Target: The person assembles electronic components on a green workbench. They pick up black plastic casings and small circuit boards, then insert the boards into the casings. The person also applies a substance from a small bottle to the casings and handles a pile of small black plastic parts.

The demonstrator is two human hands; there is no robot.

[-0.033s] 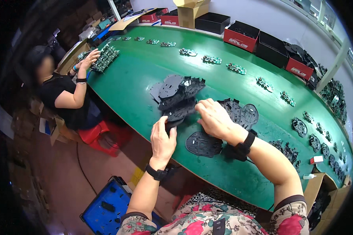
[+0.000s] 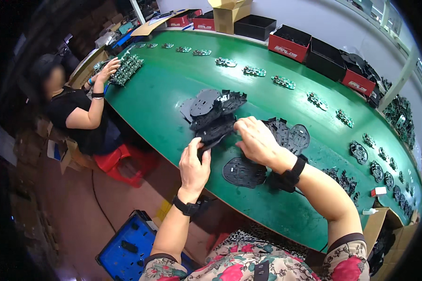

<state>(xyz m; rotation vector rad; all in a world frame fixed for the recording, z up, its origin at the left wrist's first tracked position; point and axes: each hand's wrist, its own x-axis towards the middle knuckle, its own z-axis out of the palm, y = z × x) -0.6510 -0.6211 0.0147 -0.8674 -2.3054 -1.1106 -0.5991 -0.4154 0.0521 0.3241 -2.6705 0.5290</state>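
Observation:
A black plastic shell (image 2: 216,130), curved like part of a computer mouse, is gripped at its near end by my left hand (image 2: 194,167), thumb and fingers closed round it. My right hand (image 2: 257,140) is at the shell's right end with its fingers bent together; what the fingertips pinch is hidden. Just beyond lies a pile of black shells and rounded plates (image 2: 205,102). Below my right hand a flat black base plate (image 2: 241,172) rests on the green table. More black plates (image 2: 295,139) lie past my right wrist.
Green circuit boards (image 2: 254,71) form a curved row along the green table (image 2: 173,89). Red and black boxes (image 2: 290,43) line its back edge. Small black parts (image 2: 344,181) lie at right. Opposite on the left, a person (image 2: 79,105) handles a stack of boards (image 2: 128,69). A blue crate (image 2: 126,248) stands below.
The black shell between my hands has shifted slightly and looks sharper than before. The whole view has moved a touch; my hands keep nearly the same places.

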